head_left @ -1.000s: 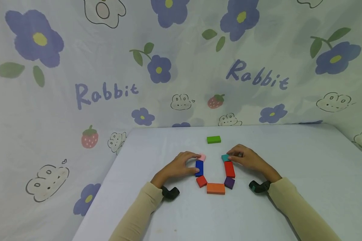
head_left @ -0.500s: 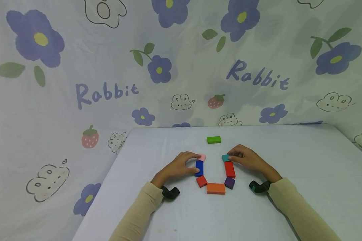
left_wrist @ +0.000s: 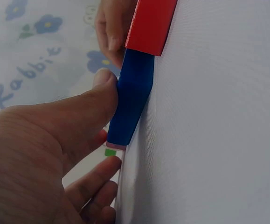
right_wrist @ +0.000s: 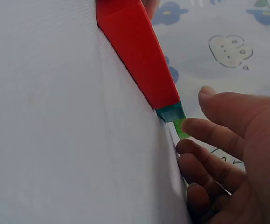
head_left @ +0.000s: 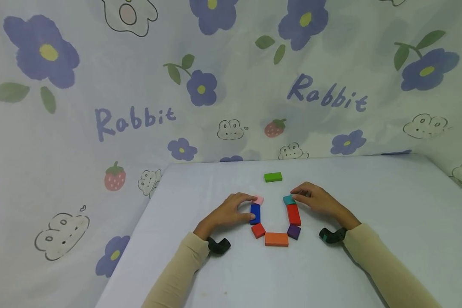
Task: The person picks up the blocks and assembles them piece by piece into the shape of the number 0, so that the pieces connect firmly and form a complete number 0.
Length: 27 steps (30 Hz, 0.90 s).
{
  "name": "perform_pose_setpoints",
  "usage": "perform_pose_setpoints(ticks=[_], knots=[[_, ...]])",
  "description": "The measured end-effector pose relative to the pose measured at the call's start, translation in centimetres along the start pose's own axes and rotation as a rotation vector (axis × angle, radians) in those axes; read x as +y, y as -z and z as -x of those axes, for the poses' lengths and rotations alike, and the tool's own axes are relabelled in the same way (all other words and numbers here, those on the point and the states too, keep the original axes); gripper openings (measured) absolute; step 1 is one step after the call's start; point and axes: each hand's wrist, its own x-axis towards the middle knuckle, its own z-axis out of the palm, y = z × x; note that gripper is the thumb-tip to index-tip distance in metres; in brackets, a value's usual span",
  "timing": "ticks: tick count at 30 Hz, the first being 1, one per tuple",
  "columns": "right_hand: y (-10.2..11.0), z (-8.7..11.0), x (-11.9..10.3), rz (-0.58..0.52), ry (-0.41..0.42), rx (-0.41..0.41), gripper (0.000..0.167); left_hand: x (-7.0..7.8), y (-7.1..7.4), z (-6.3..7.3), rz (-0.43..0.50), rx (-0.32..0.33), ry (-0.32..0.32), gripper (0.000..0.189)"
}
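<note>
In the head view, coloured wooden blocks lie end to end in a U on the white table. My left hand (head_left: 229, 210) lies along the left side, its thumb touching the blue block (head_left: 255, 214) and its index finger at the pink block (head_left: 258, 199). On the other side my right hand (head_left: 318, 200) has its fingertips beside the teal block (head_left: 288, 199), with nothing gripped. In the right wrist view, that thumb stands off the teal block (right_wrist: 172, 112); finger contact is unclear. Below the teal block is a long red block (head_left: 294, 214).
A small red block (head_left: 258, 230), an orange block (head_left: 276, 239) and a purple block (head_left: 294, 232) form the near curve. Farther back lies a green block (head_left: 273, 177) by itself. A patterned cloth (head_left: 138, 77) hangs behind the table (head_left: 389, 214).
The head view has shifted slightly. My right fingertips have lifted a little from the teal block; the left hand and the blocks look unmoved.
</note>
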Motion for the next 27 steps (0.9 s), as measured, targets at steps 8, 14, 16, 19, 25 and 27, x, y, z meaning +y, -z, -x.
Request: perform_pose_setpoints(ticks=[8,14,16,19,25,27], knots=[[1.5,-0.7,-0.3,-0.088,-0.075,-0.027,0.036,-0.1,-0.1,-0.4,-0.005,0.008,0.002,0.061],[2.6,-2.3,-1.6,-0.150,-0.094,-0.052,0.037,-0.1,-0.2,-0.1,0.003,0.011,0.020,0.061],[2.8,-3.1,-2.2,-0.094,-0.062,-0.045,0.035,-0.2,-0.2,-0.1,0.006,0.013,0.014,0.061],[3.1,-4.4,-3.3,0.000,-0.025,-0.048,0.032,-0.4,-0.4,-0.2,-0.002,0.010,0.003,0.061],[3.0,-6.5,-5.3,0.112,0.036,-0.097,0.025,-0.5,-0.4,-0.2,-0.005,0.009,-0.003,0.060],[2.9,-7.0,-5.8,0.150,0.072,-0.105,0.024,-0.5,-0.4,-0.1,-0.001,0.005,0.001,0.060]])
